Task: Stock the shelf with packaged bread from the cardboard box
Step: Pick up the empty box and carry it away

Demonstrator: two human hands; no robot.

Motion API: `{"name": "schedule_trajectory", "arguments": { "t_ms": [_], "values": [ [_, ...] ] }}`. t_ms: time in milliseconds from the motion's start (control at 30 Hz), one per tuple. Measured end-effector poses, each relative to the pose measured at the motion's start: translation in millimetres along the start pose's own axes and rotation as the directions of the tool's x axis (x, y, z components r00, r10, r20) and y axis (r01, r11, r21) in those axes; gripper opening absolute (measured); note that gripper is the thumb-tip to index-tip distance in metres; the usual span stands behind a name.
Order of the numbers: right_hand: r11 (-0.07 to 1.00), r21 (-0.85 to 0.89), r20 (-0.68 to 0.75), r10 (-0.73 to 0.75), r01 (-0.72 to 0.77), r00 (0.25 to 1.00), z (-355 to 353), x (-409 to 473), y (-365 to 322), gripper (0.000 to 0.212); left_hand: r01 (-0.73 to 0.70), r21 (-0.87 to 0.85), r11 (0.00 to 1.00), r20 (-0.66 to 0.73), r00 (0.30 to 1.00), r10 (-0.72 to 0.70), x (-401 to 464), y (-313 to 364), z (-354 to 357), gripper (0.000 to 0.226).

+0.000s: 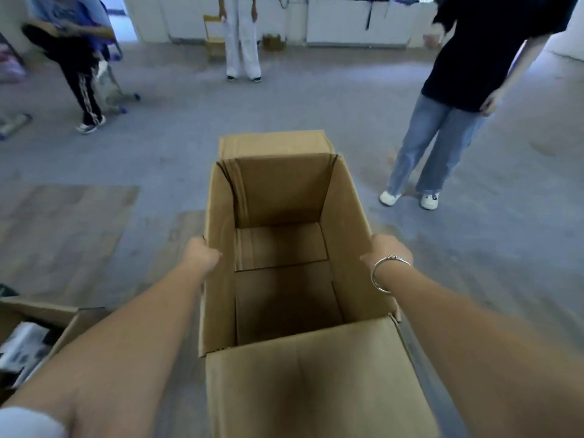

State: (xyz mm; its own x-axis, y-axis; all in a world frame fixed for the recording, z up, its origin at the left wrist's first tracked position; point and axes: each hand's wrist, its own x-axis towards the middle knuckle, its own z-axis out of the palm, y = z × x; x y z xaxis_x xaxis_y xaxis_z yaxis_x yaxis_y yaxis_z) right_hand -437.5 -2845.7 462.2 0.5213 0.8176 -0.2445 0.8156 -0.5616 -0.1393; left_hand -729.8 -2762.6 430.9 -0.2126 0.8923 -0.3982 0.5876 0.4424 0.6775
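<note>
A tall brown cardboard box (347,235) fills the middle of the view, open at the top, its flaps spread near and far. Its inside is bare; no bread shows in it. My left hand (202,252) grips the box's left wall from outside, fingers hidden behind the cardboard. My right hand (387,248), a silver bangle on its wrist, holds the right wall in the same way. No shelf is in view.
Grey concrete floor lies all around. A second cardboard box (38,314) with packaged items sits at the lower left. A person in jeans (442,128) stands close at the right, another in white trousers (241,42) farther back, a third (76,64) at the upper left.
</note>
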Motion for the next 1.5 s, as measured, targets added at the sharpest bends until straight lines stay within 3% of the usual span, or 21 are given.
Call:
{"name": "schedule_trajectory", "arguments": {
  "t_ms": [367,533,933,1167,1500],
  "values": [
    [0.973,0.056,0.052,-0.225,0.223,0.973,-34.4,161.1,-144.8,0.025,0.088,-0.02,0.996,-0.154,0.984,-0.09,125.3,46.3,-52.3,0.021],
    [0.953,0.071,0.065,-0.299,0.295,0.952,-40.9,223.0,-247.2,0.025,0.132,-0.042,0.99,-0.201,0.97,-0.138,209.8,64.8,-101.1,0.038],
    [0.898,0.058,0.079,-0.44,0.436,0.895,-49.6,357.1,-494.8,0.025,0.239,-0.129,0.962,-0.317,0.91,-0.268,405.1,95.7,-221.4,0.046],
    [0.812,0.042,0.121,-0.582,0.582,0.804,-47.9,436.8,-647.3,0.028,0.326,-0.236,0.915,-0.373,0.839,-0.396,515.4,98.2,-283.2,0.043],
    [0.695,0.046,0.2,-0.71,0.718,0.675,-24.8,466.3,-872.9,0.025,0.369,-0.393,0.842,-0.441,0.728,-0.524,631.0,50.8,-404.4,0.04]
  ]
}}
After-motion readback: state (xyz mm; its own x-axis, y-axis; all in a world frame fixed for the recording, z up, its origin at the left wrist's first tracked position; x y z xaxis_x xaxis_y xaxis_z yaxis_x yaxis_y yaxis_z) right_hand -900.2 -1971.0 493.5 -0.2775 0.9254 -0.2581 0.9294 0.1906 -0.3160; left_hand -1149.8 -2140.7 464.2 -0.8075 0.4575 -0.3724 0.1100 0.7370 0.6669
